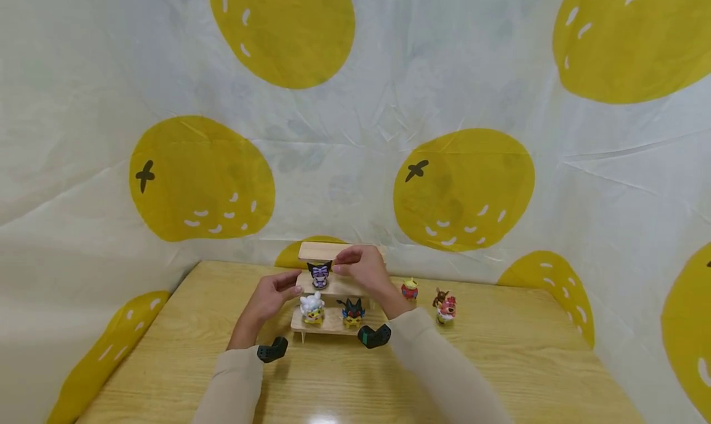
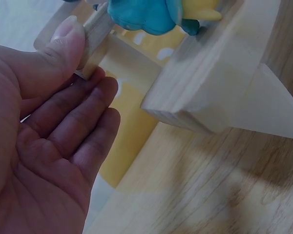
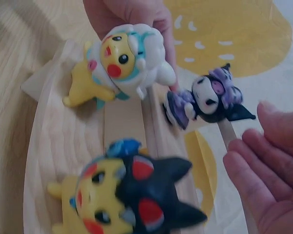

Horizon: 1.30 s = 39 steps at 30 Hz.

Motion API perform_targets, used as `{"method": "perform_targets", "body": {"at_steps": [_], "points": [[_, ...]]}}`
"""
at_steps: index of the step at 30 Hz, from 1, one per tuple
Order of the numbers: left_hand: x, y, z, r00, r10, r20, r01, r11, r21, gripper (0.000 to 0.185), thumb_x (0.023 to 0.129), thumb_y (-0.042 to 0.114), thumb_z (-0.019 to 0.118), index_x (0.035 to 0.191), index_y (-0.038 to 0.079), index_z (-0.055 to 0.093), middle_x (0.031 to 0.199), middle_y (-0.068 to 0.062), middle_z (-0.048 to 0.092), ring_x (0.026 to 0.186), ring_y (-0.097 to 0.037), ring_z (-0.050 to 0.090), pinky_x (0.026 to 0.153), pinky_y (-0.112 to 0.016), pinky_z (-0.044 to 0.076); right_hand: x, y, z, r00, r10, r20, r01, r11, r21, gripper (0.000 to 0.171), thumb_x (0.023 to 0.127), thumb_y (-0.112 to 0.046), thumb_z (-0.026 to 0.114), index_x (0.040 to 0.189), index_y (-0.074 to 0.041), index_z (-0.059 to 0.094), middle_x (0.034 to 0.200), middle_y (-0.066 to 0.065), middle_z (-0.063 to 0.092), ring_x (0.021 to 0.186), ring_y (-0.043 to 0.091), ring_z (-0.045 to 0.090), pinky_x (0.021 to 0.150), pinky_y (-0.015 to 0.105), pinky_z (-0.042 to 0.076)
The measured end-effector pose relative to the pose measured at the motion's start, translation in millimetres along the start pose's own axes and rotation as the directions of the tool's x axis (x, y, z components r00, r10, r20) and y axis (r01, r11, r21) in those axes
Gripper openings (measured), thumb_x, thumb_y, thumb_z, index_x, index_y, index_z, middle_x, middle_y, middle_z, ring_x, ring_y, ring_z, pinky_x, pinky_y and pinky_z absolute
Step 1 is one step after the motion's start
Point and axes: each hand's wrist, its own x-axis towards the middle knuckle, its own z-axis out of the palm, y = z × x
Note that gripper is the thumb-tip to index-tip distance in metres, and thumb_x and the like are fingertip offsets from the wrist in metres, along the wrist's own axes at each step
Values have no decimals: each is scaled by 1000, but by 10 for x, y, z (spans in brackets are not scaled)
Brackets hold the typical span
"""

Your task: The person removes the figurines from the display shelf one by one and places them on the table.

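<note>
Purple figurine [image 1: 319, 274] stands on the middle tier of the stepped wooden shelf [image 1: 328, 323], which sits at the far side of the table [image 1: 500, 362] against the lemon-print cloth [image 1: 355, 103]. Judging from the pictures, the step in hand is settling this figurine on its tier; it would go best with the shelf held steady at its left end and with small, light touches, since the tier looks narrow and 2 other toys stand just below.

At the left, the left hand [image 1: 272, 297] lies with relaxed, nearly straight fingers against the shelf's left end; the left wrist view shows the thumb [image 2: 71, 36] pressed on the edge of a board and nothing gripped. On the lowest tier stand the white-hooded figurine [image 1: 312, 308] and, to its right, the black-hooded figurine [image 1: 352, 311]. Above them the right hand [image 1: 361, 270] hovers just beside the purple figurine, fingers bent toward it in the head view; the right wrist view shows its fingers [image 3: 263, 161] loose and apart from the toy, holding nothing. Further right on the bare table stand a small red-and-yellow figurine [image 1: 410, 288] and a pink-and-brown figurine [image 1: 445, 307], well apart from the shelf.
</note>
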Motion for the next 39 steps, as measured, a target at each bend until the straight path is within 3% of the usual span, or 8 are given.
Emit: {"method": "perform_targets", "body": {"at_steps": [9, 16, 22, 31, 35, 39], "points": [[-3, 53, 63, 1000, -25, 18, 25, 1000, 7, 48, 101, 15, 69, 146, 2, 60, 148, -21, 61, 134, -37, 62, 110, -49, 55, 56, 17, 92, 1000, 15, 13, -14, 995, -94, 11, 91, -9, 80, 100, -3, 79, 97, 13, 80, 84, 17, 72, 73, 29, 61], [51, 48, 94, 999, 14, 52, -14, 1000, 4, 47, 101, 14, 69, 146, 1, 59, 150, -22, 59, 135, -38, 62, 110, -50, 54, 94, -36, 105, 1000, -1, -14, -1, 984, -176, 6, 93, -8, 77, 88, -5, 81, 86, 10, 78, 74, 16, 69, 67, 29, 59], [12, 37, 69, 999, 7, 51, -7, 1000, 10, 47, 102, 15, 68, 147, 2, 59, 150, -22, 59, 134, -37, 63, 110, -49, 55, 68, 8, 134, 999, -27, -42, 18, 980, -196, 7, 93, -7, 78, 87, -6, 81, 84, 9, 78, 71, 14, 69, 66, 29, 60], [39, 74, -6, 996, 25, 81, -27, 999, 23, 49, 103, 14, 66, 149, 1, 56, 152, -24, 56, 133, -39, 63, 109, -50, 55, 75, 24, -26, 982, -67, -175, 31, 980, -197, 11, 92, -6, 78, 82, -7, 81, 81, 9, 79, 72, 16, 71, 67, 29, 60], [48, 79, -23, 993, 30, 111, -34, 999, 35, 50, 104, 15, 65, 150, 0, 54, 154, -25, 54, 135, -40, 61, 109, -49, 55, 50, 23, -165, 976, -56, -208, 18, 984, -179, 11, 93, -5, 78, 82, -6, 81, 82, 11, 79, 73, 22, 74, 66, 29, 61], [39, 70, -66, 996, 22, 89, -26, 999, 48, 50, 103, 15, 66, 150, 2, 55, 154, -22, 55, 136, -40, 60, 111, -51, 54, 32, 19, -271, 976, -49, -211, 17, 988, -151, 10, 94, -6, 76, 86, -4, 81, 87, 13, 79, 80, 27, 77, 68, 31, 64]]}}
